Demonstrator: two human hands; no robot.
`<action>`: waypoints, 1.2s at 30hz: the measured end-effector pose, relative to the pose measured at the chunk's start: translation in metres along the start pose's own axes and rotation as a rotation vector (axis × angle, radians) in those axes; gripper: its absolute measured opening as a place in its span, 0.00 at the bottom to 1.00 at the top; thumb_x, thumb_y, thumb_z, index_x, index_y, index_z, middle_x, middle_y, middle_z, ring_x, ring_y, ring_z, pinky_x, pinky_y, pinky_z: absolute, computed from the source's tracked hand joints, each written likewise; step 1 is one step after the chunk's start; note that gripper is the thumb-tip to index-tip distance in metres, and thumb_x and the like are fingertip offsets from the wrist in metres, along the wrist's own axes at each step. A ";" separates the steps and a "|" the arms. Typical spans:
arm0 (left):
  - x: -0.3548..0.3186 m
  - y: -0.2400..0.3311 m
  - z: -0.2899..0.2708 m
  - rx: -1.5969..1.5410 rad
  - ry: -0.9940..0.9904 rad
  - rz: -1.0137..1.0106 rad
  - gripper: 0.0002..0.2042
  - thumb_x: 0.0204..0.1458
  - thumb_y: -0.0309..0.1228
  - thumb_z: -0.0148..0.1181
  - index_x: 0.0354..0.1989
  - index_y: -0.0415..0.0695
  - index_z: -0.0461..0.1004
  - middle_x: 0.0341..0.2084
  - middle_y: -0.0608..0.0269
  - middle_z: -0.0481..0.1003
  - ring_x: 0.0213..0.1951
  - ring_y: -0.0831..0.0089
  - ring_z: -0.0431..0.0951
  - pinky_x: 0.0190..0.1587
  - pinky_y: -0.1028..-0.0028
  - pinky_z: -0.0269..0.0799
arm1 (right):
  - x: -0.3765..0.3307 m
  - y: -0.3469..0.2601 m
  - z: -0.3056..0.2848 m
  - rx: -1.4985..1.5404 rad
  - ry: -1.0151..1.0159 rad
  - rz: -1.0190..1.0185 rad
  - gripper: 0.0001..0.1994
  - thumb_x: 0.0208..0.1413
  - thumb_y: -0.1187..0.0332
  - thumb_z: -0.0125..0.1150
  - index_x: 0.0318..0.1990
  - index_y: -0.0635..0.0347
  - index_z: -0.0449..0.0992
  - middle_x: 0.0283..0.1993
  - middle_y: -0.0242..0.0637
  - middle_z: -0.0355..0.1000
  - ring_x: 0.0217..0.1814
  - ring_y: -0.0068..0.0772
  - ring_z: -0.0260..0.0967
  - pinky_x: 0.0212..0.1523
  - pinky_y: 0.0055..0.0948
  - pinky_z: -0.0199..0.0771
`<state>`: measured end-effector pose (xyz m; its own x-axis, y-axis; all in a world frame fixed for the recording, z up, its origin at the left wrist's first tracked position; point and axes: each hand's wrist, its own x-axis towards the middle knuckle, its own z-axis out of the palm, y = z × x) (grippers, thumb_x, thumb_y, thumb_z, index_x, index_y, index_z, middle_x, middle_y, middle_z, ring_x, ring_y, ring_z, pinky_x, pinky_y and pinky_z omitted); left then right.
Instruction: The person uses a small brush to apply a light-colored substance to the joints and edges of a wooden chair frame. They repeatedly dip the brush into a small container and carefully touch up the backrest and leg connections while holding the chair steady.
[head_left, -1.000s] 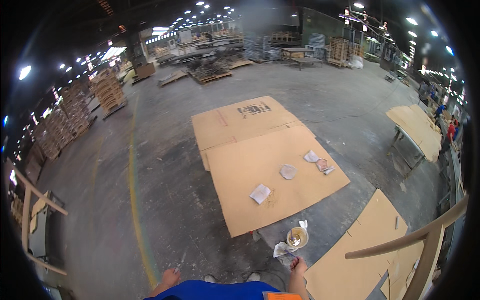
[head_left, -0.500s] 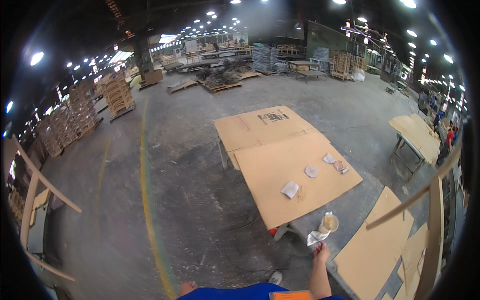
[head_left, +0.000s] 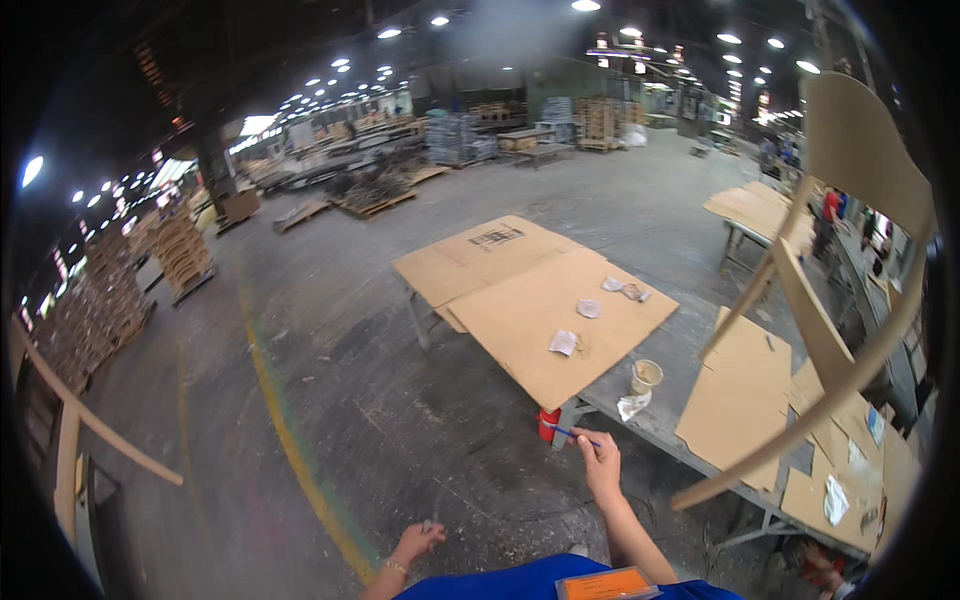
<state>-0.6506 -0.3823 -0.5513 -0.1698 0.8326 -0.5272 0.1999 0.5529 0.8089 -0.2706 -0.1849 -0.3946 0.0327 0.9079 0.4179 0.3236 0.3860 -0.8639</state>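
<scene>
Just short of the near corner of a large tan cardboard sheet (head_left: 560,365), the right hand (head_left: 597,462) pinches a slim blue stick (head_left: 583,438) between closed fingers, its tip pointing left and overlapping, in this view, a red container (head_left: 547,424) below the sheet's corner. Lower and to the left, the left hand (head_left: 420,540) is held over the grey floor (head_left: 350,420), fingers bent; whether they grip something small cannot be told. Floor spreads leftward from the sheet's long edge past a yellow line (head_left: 290,440), giving the left arm room, with a pale curved wooden frame (head_left: 115,445) farther out at that side. To the right, room is tighter: a grey bench edge (head_left: 640,435) runs past the right hand, bearing a tub (head_left: 647,375) just beside the sheet and crumpled white paper (head_left: 633,406) near it. Beyond, a wooden chair (head_left: 868,150) reaches its curved members across the view of more cardboard (head_left: 735,415). Three whitish clumps, including a squarish pad (head_left: 563,343), lie on the large sheet.
</scene>
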 end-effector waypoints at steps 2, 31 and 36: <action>0.021 0.070 0.017 0.042 -0.053 0.210 0.17 0.70 0.39 0.54 0.57 0.44 0.82 0.38 0.67 0.87 0.27 0.83 0.73 0.32 0.76 0.72 | -0.004 -0.065 -0.044 0.029 0.052 -0.149 0.10 0.66 0.69 0.62 0.48 0.61 0.85 0.40 0.39 0.83 0.46 0.41 0.77 0.51 0.33 0.74; -0.076 0.593 0.382 -0.155 0.068 1.509 0.20 0.63 0.30 0.66 0.60 0.36 0.74 0.55 0.56 0.79 0.57 0.67 0.78 0.56 0.68 0.74 | -0.029 -0.170 -0.522 0.303 0.751 -0.557 0.15 0.75 0.63 0.51 0.53 0.69 0.75 0.42 0.42 0.77 0.43 0.30 0.76 0.46 0.34 0.79; -0.103 0.591 0.413 -0.050 -0.110 1.483 0.18 0.59 0.28 0.69 0.56 0.36 0.76 0.50 0.51 0.82 0.55 0.59 0.81 0.59 0.65 0.74 | -0.003 -0.181 -0.509 0.251 0.771 -0.739 0.16 0.75 0.63 0.50 0.54 0.71 0.74 0.47 0.45 0.75 0.46 0.33 0.78 0.49 0.37 0.82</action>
<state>-0.1162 -0.1281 -0.1264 0.2264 0.6219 0.7496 0.0884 -0.7796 0.6200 0.1525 -0.3405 -0.0962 0.5211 0.1264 0.8441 0.3081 0.8944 -0.3242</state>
